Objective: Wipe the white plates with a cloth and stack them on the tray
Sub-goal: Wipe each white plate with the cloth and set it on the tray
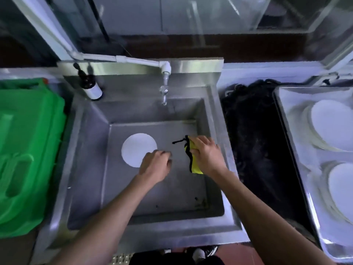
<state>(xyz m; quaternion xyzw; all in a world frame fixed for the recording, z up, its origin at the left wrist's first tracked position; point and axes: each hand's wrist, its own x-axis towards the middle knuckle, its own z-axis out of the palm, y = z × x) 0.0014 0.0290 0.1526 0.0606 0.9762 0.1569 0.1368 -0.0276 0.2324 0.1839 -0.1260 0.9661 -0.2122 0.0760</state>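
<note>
A person leans over a steel sink (pixel 89 165), both bare forearms reaching down into its square basin, in a view from a head-worn camera. To the left of the sink stands a large green plastic bin (pixel 28 150), its moulded lid filling that side of the frame. To the right of the sink lies a dark mat (pixel 257 150), and beyond it a metal tray (pixel 298 150) holds two stacks of white plates, one at the far end (pixel 332 127) and one nearer the person (pixel 342 190). On the floor of the sink, left of its middle, a single white plate (pixel 136 148) lies flat. The left hand (pixel 155 166) hangs over the basin just beside that plate's near right edge, its fingers loosely curled and holding nothing; whether it touches the plate cannot be told. The right hand (pixel 206 154), toward the right wall of the sink, grips a bunched yellow cloth (pixel 193 161) with black edging, a black strand trailing left from it. At the back rim of the sink a white pipe ends in a tap (pixel 164 92) that points down into the basin. A dark bottle (pixel 89 85) with a white label stands at the sink's back left corner.
</note>
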